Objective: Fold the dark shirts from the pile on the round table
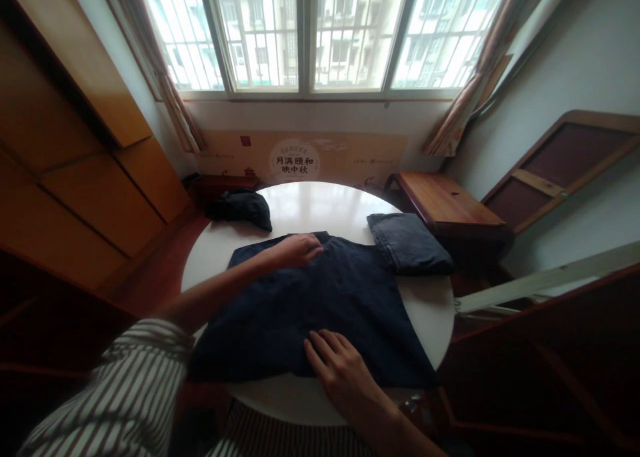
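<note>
A dark blue garment (350, 290), perhaps a shirt, lies spread across the round white table (310, 400), its narrower end toward the window. My left hand (297, 250) reaches across it to the far edge, near what looks like a collar. Those fingers are curled together, and whether cloth is between them is hidden. On the near edge of the garment, my right hand (343, 363) rests flat with its fingers stretched out.
At the table's right lies a folded dark blue cloth (410, 243). A crumpled black cloth (240, 209) sits at the far left edge. Beyond stand a wooden side table (445, 200) on the right and wooden cabinets (105, 203) on the left, below a barred window (305, 37).
</note>
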The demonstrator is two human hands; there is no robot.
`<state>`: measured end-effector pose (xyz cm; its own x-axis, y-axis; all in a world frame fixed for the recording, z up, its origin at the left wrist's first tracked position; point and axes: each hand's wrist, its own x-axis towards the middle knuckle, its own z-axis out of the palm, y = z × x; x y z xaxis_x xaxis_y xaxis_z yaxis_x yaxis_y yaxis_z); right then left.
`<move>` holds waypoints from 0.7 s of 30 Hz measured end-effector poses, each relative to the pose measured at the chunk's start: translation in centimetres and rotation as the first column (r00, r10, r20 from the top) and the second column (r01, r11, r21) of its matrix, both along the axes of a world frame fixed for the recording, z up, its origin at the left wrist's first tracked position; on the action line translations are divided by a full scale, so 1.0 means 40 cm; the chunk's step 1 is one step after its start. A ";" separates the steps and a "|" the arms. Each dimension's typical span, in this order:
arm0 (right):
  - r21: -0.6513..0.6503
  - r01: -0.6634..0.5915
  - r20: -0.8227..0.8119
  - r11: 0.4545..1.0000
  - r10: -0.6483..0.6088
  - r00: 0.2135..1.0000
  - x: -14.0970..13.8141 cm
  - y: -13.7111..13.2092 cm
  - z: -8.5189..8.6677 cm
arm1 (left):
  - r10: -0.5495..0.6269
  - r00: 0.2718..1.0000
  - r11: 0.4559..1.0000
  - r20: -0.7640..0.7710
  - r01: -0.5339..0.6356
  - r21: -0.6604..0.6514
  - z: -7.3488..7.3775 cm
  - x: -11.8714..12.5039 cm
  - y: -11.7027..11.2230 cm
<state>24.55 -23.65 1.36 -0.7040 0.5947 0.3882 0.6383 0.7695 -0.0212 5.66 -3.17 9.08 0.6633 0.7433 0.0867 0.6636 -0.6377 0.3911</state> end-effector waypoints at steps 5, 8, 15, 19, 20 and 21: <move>-0.005 0.018 0.025 1.000 -0.018 1.000 -0.026 0.002 -0.007 | 0.144 0.984 0.978 -0.100 -0.157 -0.135 -0.040 0.041 0.224; -0.017 0.028 0.054 0.999 -0.027 0.998 -0.028 -0.002 -0.009 | 0.117 0.982 0.949 -0.146 -0.154 -0.275 -0.065 0.050 0.266; -0.005 0.038 0.067 0.999 -0.038 0.997 -0.025 -0.010 -0.018 | 0.085 0.995 0.867 -0.045 -0.096 -0.489 -0.071 0.044 0.286; 0.015 0.032 0.054 0.999 -0.032 0.998 -0.024 -0.011 -0.023 | 0.096 0.993 0.845 -0.065 -0.116 -0.522 -0.078 0.044 0.280; 0.017 0.034 0.051 0.999 -0.035 0.998 -0.024 -0.011 -0.024 | 0.103 0.992 0.842 -0.077 -0.128 -0.524 -0.081 0.046 0.276; 0.018 0.036 0.048 0.999 -0.037 0.998 -0.024 -0.011 -0.024 | 0.110 0.991 0.840 -0.082 -0.137 -0.525 -0.084 0.048 0.271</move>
<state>23.59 -24.07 0.41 -0.6999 0.6141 0.3648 0.6662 0.7454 0.0235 7.59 7.67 5.73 0.5564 0.7432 -0.3717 0.7489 -0.2546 0.6118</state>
